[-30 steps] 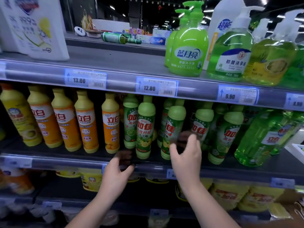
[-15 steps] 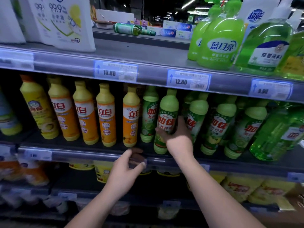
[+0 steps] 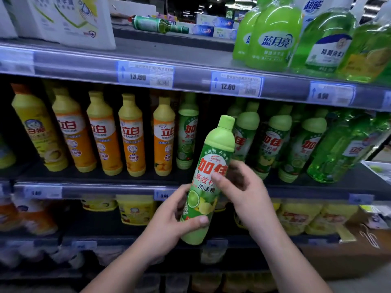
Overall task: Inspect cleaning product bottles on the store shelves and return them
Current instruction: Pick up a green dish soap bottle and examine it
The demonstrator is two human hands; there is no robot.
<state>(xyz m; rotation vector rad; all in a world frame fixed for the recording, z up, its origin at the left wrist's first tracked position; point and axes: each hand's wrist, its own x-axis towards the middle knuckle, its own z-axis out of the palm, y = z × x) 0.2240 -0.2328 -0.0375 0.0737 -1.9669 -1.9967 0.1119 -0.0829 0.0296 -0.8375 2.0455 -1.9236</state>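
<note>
Far left on the middle shelf [image 3: 101,188] I see a yellow bottle [image 3: 36,132], then four orange bottles [image 3: 132,136] in a row; no hand touches them, so I think they wait their turn; next stands a lone green bottle [image 3: 187,134], and just beside it is a dark gap in the row, which I guess is the home of the one I hold.

My left hand [image 3: 167,225] grips the low part of the lime dish soap bottle [image 3: 211,163]; the thumb lies across the front near the bottom and the fingers curl round the back; the bottle is up in the air in front of the middle shelf, cap up, leaning a bit to the right, label facing me. My right hand [image 3: 247,193] holds it too, at the middle; the thumb presses on the label and the fingers wrap behind.

To the right, more green bottles [image 3: 273,144] stand on the shelf; past them, clear green bottles [image 3: 347,149] lean.

So I judge it this way: one bottle is off the shelf and the looking is going on; putting it back in the gap is not yet done; the other bottles are left to check.
</note>
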